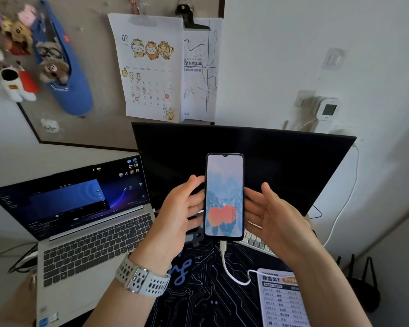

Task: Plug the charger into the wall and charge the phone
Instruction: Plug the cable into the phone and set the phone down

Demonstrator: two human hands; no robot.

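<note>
The phone [224,197] stands upright in front of the dark monitor, its screen lit with a small lightning sign. My left hand [182,208] holds its left edge and my right hand [267,213] holds its right edge with the fingers behind it. A white cable [232,272] is plugged into the phone's bottom and curves down to the right under my right forearm. On the wall at the upper right sits a socket plate [305,99] with a white charger block [327,109] next to it; another white cable [350,192] runs down the wall behind the monitor.
An open laptop [80,232] stands at the left on the desk. A black monitor [281,166] fills the middle. A white keyboard [255,239] and a printed shortcut card [281,300] lie on a dark circuit-pattern mat [198,291]. A pinboard with calendar and plush toys hangs above.
</note>
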